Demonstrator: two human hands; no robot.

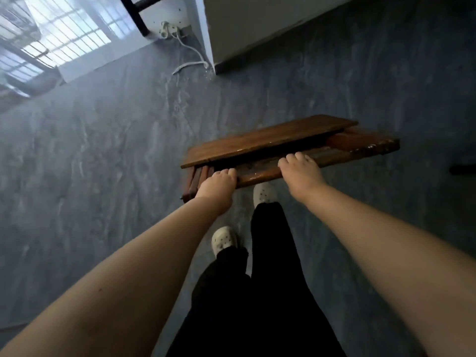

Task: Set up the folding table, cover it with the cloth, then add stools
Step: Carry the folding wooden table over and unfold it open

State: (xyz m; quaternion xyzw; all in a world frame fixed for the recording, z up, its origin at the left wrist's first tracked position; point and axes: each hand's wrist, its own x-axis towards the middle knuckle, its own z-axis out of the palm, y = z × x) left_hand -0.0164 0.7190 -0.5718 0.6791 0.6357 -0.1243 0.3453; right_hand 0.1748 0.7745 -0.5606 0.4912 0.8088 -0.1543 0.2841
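Holding the folding table [257,143] folded flat over the floor [103,163], just ahead of the shoes [223,238], clasping its near edge with left grip [217,182] and right grip [300,171], spaced apart, probably keeping it balanced for carrying.

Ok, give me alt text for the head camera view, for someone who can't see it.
The left hand and right hand grip the near edge of a folded wooden table above a grey marbled floor. Below are black trousers and white clogs; a white cable lies on the floor near a wall corner ahead.
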